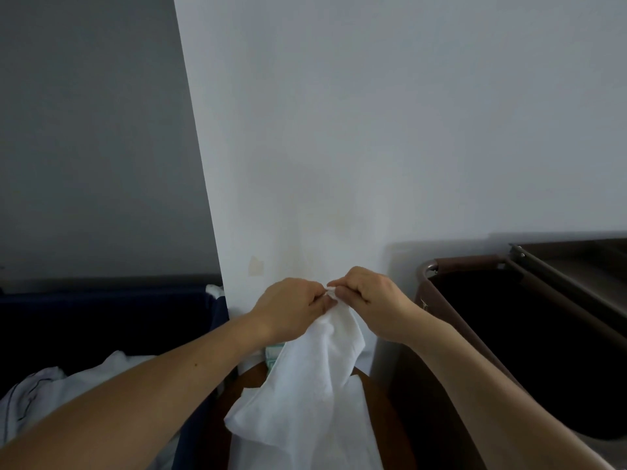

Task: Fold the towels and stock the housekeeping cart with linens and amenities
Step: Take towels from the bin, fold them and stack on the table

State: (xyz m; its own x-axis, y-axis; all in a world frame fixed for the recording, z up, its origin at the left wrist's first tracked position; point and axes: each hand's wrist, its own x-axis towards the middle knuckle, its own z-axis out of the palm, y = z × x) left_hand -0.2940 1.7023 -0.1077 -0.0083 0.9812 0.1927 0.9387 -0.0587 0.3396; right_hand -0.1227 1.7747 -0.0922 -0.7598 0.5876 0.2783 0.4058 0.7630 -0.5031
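A: Step?
B: Folding, early. Left grip (291,307) and right grip (369,300) both pinch the top edge of one white towel (315,385). Their fingertips nearly meet, with the hem bunched between them.
A: Towel location?
B: Held up in front of the wall corner, hanging limp and creased. Its lower part reaches the round brown surface (376,401) and runs out of frame. No fold in it yet, by the look.
A: Around it?
B: Dark blue bin (101,320) on the left, white linens (84,378) heaped inside. Brown bag (509,334) on a metal frame on the right, probably the cart's; it's too dark inside to tell contents. Small teal thing (273,356) just behind the towel, can't identify.
A: Next move?
B: My guess: slide the grips apart along the hem to find both corners, pull it taut, then fold on the surface. The cloth is floppy, so a pinch off the corner likely skews the fold.
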